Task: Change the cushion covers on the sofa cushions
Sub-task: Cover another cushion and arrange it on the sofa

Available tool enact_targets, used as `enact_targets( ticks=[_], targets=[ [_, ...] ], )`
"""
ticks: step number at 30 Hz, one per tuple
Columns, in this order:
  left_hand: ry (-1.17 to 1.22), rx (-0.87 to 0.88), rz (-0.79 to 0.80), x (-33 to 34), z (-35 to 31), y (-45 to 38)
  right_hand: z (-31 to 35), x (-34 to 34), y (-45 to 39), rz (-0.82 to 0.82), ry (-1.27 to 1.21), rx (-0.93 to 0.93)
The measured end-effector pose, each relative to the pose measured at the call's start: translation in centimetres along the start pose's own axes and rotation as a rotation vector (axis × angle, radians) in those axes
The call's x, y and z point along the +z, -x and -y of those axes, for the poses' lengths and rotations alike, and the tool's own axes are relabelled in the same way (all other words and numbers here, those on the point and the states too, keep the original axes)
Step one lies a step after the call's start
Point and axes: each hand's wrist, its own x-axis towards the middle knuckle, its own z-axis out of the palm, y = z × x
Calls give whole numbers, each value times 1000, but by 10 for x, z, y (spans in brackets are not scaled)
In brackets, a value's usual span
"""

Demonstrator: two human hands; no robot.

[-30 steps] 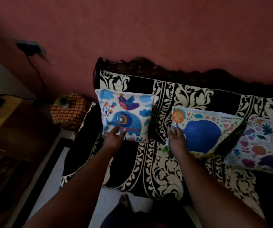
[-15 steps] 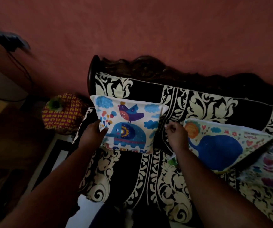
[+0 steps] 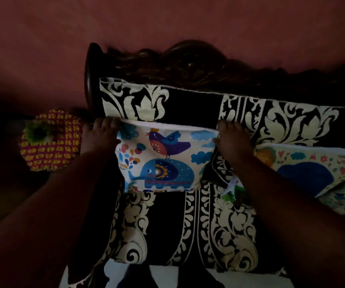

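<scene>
Left hand and right hand grip the elephant cushion at nine and three o'clock; fingertips hidden behind.

Two bare forearms, no sleeves, watch or rings visible; left hand and right hand ungloved.

You face a sofa set against a wall. A cushion leans on the backrest at its left end. Your left hand is at the cushion's upper left corner, your right hand at its upper right. A second cushion lies just to the right. A woven bag sits left of the sofa.
</scene>
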Motion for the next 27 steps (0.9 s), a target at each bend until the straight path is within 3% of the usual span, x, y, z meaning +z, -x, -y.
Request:
enact_targets(
  ticks=[6,8,11,16,20,23,25,27],
  targets=[
    [-107,199,-117,-6,25,-30,-32,3,-1,3,-105,-280],
    [-91,230,-132,-15,33,-35,-44,-11,1,85,-84,-326],
    [-132,210,-103,-30,38,-48,-47,-27,-16,69,-52,-319],
    [-12,105,-129,-34,33,-53,-23,-30,-38,119,9,-135],
    [168,-48,-237,-26,26,-35,-16,-13,-12,-86,-160,81],
    [384,-169,-397,-5,10,5,-1,10,23,-311,-491,371],
    [522,-317,-302,24,-5,38,13,39,51,-273,-678,514],
    [606,-479,21,57,-14,58,25,67,72,-62,-794,585]
  ],
)
